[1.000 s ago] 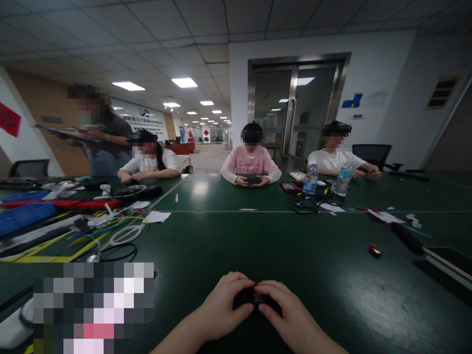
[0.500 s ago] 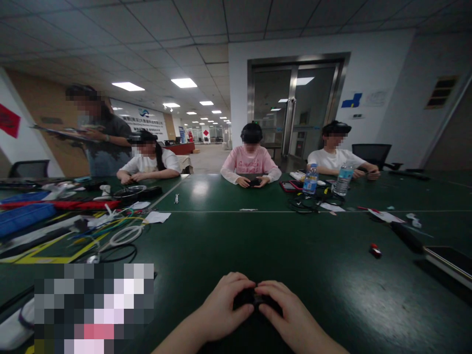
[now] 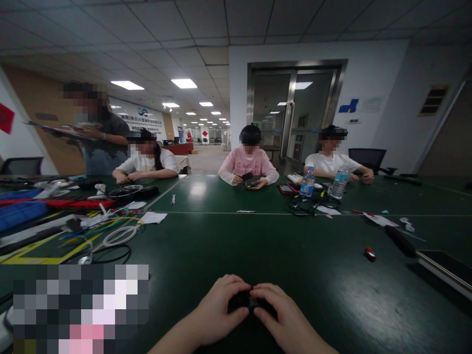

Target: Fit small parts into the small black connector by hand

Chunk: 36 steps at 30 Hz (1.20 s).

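Both of my hands rest low over the green table, with a small black object (image 3: 242,300) between them. My left hand (image 3: 218,309) curls round its left end, fingers over the top and thumb along the near side. Round the right end, my right hand (image 3: 279,310) is closed the same way. The fingertips of the two hands nearly meet above the middle, where a greyish patch shows. Most of the object is covered by fingers and too dark to tell its kind.
Cables (image 3: 120,236), blue trays (image 3: 22,215) and paper (image 3: 153,217) lie to the left. A small red-and-white item (image 3: 369,253) and a dark-topped flat device (image 3: 444,268) lie right. Bottles (image 3: 307,183) stand farther back. Several people are around the table; one (image 3: 250,164) holds dark parts.
My hands keep their hold on the black object, with little movement. The view has shifted slightly. The person opposite now holds dark parts apart, one raised.
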Available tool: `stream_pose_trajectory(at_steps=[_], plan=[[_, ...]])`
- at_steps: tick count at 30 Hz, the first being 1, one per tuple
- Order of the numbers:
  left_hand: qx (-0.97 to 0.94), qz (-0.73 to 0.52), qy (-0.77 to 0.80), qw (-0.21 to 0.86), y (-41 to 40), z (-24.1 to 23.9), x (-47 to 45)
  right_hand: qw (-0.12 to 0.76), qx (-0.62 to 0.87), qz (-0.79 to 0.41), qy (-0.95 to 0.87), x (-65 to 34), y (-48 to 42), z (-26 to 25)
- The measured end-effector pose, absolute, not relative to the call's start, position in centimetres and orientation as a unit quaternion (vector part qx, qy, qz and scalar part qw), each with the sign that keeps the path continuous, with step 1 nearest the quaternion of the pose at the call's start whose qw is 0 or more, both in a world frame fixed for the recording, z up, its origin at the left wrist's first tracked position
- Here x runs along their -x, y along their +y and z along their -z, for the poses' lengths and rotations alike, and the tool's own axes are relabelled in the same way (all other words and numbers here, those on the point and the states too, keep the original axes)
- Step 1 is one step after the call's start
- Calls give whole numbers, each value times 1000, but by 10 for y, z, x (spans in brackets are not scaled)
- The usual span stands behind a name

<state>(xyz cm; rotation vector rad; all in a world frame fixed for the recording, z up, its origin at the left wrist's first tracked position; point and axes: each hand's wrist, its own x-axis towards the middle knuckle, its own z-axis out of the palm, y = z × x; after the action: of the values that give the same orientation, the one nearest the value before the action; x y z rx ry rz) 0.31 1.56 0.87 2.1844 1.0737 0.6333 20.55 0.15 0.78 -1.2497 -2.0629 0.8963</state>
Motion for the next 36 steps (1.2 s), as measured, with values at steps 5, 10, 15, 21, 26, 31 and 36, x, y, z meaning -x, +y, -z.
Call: stream_pose_trajectory(at_steps=[5, 10, 15, 21, 26, 31, 36], plan=[[-825, -240, 410, 306, 15, -9, -4, 278, 464, -341, -769, -205, 0, -8], [-826, -241, 409, 305, 15, -9, -4, 284, 464, -334, -770, -205, 1, -7], [-823, -235, 411, 313, 15, -10, -4, 276, 469, -336, -769, -205, 2, -8], [-823, -228, 416, 312, 14, -12, -4, 269, 469, -333, -772, -206, 0, -8], [-830, -223, 433, 272, 12, -14, -4, 273, 472, -329, -771, -206, 0, -6], [-839, -203, 439, 249, 11, -17, -5, 273, 469, -330, -772, -206, 1, -5], [-839, -200, 438, 253, 15, -15, -2, 275, 466, -323, -777, -205, 2, -3]])
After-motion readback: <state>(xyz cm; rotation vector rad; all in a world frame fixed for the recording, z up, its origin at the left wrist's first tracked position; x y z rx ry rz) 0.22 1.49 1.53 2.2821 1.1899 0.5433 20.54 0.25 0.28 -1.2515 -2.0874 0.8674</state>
